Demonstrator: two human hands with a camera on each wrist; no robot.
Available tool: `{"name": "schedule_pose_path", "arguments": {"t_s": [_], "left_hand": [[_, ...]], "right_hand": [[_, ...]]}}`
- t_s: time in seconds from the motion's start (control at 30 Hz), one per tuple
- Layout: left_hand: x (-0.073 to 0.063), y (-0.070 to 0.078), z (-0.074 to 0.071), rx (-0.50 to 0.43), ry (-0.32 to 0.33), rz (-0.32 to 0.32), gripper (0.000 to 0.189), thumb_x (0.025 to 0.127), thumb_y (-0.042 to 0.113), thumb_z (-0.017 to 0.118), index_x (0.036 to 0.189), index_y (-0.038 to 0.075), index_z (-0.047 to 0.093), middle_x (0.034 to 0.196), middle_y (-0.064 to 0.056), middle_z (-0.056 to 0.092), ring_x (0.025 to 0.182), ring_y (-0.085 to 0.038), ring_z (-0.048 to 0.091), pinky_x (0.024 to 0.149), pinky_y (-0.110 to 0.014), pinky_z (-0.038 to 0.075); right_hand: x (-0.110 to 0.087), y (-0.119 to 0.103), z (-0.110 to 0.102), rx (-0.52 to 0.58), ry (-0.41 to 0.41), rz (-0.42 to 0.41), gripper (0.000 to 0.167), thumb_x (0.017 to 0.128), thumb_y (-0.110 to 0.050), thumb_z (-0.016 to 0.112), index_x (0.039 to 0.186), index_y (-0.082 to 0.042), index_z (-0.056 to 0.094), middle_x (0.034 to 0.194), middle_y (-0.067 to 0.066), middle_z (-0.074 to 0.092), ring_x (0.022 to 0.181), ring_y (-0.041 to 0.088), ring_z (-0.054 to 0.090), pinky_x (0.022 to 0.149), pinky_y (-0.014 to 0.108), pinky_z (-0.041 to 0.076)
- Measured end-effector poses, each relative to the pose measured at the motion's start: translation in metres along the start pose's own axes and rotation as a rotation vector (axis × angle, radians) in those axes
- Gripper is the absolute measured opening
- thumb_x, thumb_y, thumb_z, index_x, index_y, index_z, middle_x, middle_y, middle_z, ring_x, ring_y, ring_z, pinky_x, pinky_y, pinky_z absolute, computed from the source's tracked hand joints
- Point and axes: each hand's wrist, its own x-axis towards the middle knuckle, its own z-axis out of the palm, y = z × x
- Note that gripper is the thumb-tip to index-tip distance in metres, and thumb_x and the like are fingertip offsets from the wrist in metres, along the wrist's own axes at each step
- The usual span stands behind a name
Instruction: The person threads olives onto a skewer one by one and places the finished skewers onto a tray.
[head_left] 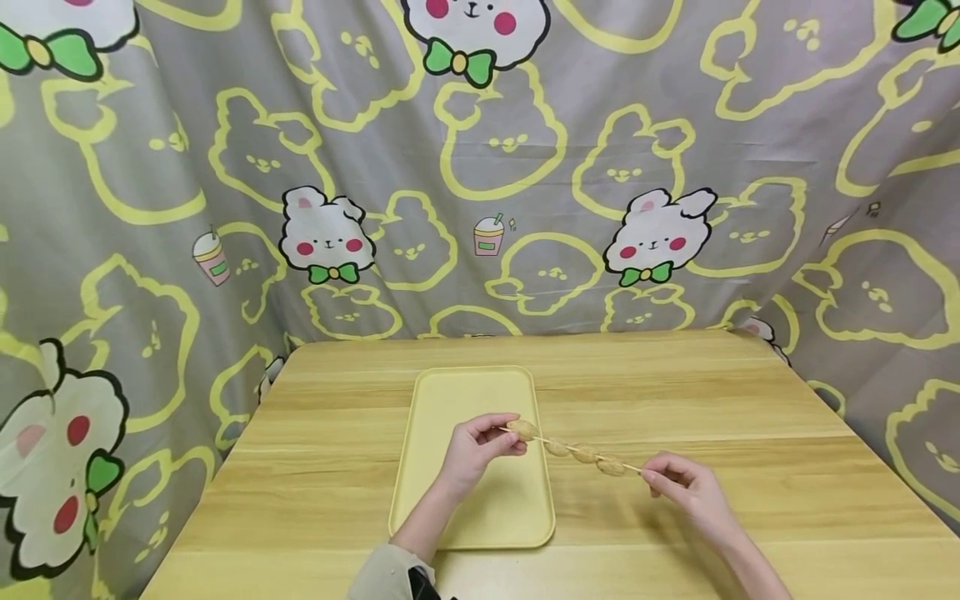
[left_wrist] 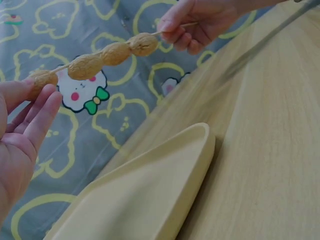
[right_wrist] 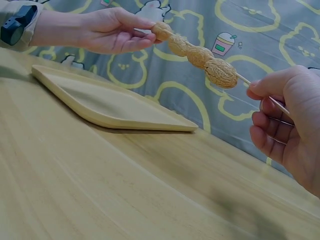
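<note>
A thin wooden skewer with several wrinkled, tan oval pieces (head_left: 585, 453) threaded on it is held up between both hands, sloping down to the right in the head view. My left hand (head_left: 467, 454) pinches the outermost piece (left_wrist: 44, 82) at the far end, thumb on one side and fingertips on the other. At the opposite end, my right hand (head_left: 688, 487) grips the bare stick (right_wrist: 243, 79) between thumb and curled fingers. The largest ridged piece (right_wrist: 221, 73) sits nearest that hand. Below the left hand lies a yellow tray (head_left: 472, 392), with the skewer crossing over its right edge.
The tray rests on a wood-grain table (head_left: 660, 383). A grey curtain (head_left: 540, 142) with yellow outlines and white cartoon animals hangs behind and around the table. A dark device (right_wrist: 15, 27) is strapped at the left wrist, over a beige sleeve (head_left: 382, 575).
</note>
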Motion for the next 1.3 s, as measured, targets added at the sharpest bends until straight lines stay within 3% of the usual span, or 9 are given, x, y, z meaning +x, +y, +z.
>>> {"name": "schedule_pose_path", "arguments": {"t_s": [0.23,0.47,0.53,0.67,0.93,1.1,1.3], "left_hand": [[-0.003,-0.003,-0.001,0.028,0.028,-0.010,0.033,0.086,-0.010,0.056,0.112,-0.027,0.045,0.081,-0.001,0.066,0.072,-0.011,0.066,0.070,-0.031,0.056],[-0.006,-0.007,-0.004,0.052,0.036,-0.009,0.032,0.086,-0.010,0.055,0.111,-0.027,0.045,0.086,-0.037,0.058,0.070,-0.011,0.065,0.068,-0.031,0.056],[-0.006,-0.007,-0.005,0.056,0.053,-0.021,0.034,0.086,-0.009,0.056,0.112,-0.027,0.045,0.085,-0.034,0.060,0.070,-0.011,0.065,0.068,-0.031,0.056],[-0.007,-0.006,-0.008,0.058,0.088,-0.051,0.035,0.086,-0.007,0.057,0.113,-0.026,0.045,0.081,-0.016,0.065,0.069,-0.011,0.065,0.068,-0.031,0.056],[-0.011,-0.008,-0.015,0.087,0.135,-0.101,0.036,0.087,-0.007,0.057,0.117,-0.023,0.045,0.082,-0.005,0.061,0.068,-0.012,0.065,0.069,-0.032,0.056],[-0.013,-0.009,-0.019,0.125,0.191,-0.113,0.036,0.087,-0.005,0.058,0.118,-0.019,0.047,0.083,-0.006,0.061,0.066,-0.011,0.064,0.069,-0.034,0.056],[-0.012,-0.007,-0.019,0.149,0.307,-0.132,0.035,0.087,-0.003,0.059,0.117,-0.018,0.046,0.084,-0.010,0.064,0.064,-0.010,0.063,0.067,-0.030,0.056]], "right_hand": [[0.002,0.005,0.006,0.005,-0.033,-0.009,0.004,0.086,0.007,0.056,0.087,0.011,0.058,0.067,0.010,0.056,0.062,0.014,0.054,0.052,0.030,0.045],[0.001,0.007,0.012,0.020,-0.080,0.007,0.006,0.087,0.005,0.056,0.089,0.011,0.058,0.067,0.008,0.057,0.062,0.014,0.055,0.054,0.030,0.046],[0.002,0.007,0.012,0.021,-0.109,0.020,0.008,0.089,0.003,0.055,0.091,0.010,0.058,0.068,0.006,0.057,0.063,0.013,0.055,0.055,0.030,0.046],[0.005,0.006,0.012,0.039,-0.174,0.020,0.011,0.092,0.002,0.051,0.096,0.008,0.059,0.072,0.007,0.057,0.065,0.013,0.055,0.058,0.029,0.047],[0.007,0.007,0.015,-0.061,-0.266,-0.001,0.011,0.091,0.000,0.054,0.095,0.006,0.062,0.077,0.010,0.059,0.065,0.006,0.051,0.053,0.025,0.045],[0.007,0.002,0.022,-0.147,-0.334,-0.061,0.009,0.088,-0.001,0.057,0.093,-0.001,0.065,0.078,0.009,0.060,0.062,0.004,0.048,0.049,0.023,0.043],[0.008,-0.003,0.033,-0.148,-0.373,-0.076,0.009,0.087,-0.001,0.059,0.093,0.000,0.065,0.076,0.005,0.060,0.064,0.003,0.047,0.050,0.023,0.043]]}}
